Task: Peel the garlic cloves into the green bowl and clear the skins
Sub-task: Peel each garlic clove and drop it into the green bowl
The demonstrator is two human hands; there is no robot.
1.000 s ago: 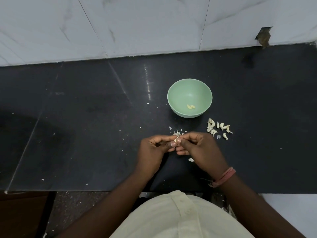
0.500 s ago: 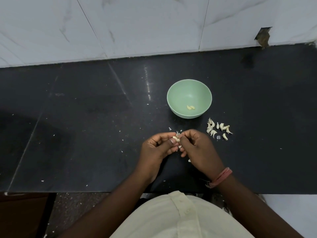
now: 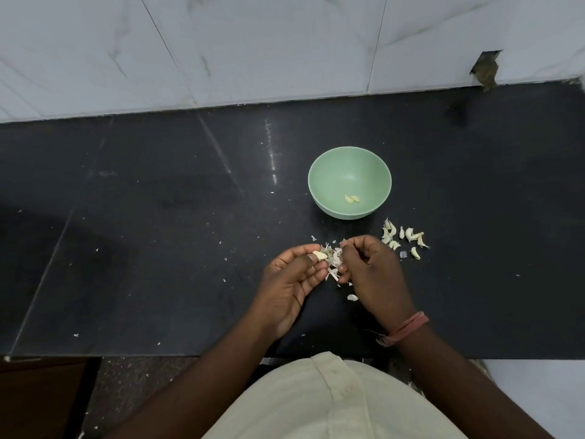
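Observation:
A green bowl point(image 3: 349, 172) stands on the black counter point(image 3: 158, 248) with two peeled cloves point(image 3: 352, 199) at its bottom. In front of it, my left hand point(image 3: 291, 280) pinches a pale peeled garlic clove point(image 3: 320, 255) between thumb and fingertips. My right hand point(image 3: 370, 270) is just to its right, fingers curled, apart from the clove. A small heap of loose papery skins point(image 3: 332, 256) lies on the counter between the two hands. A cluster of several unpeeled cloves point(image 3: 403, 237) rests to the right of the bowl's front.
A white marble-tiled wall point(image 3: 285, 42) runs along the counter's back edge, with a chipped hole point(image 3: 486, 69) at right. Tiny skin flecks are scattered over the counter, one larger flake point(image 3: 352, 297) near my right wrist. The counter's front edge is close to my body.
My hands have drawn apart. The clove now shows bare in my left fingertips, and more skin pieces lie on the counter between the hands.

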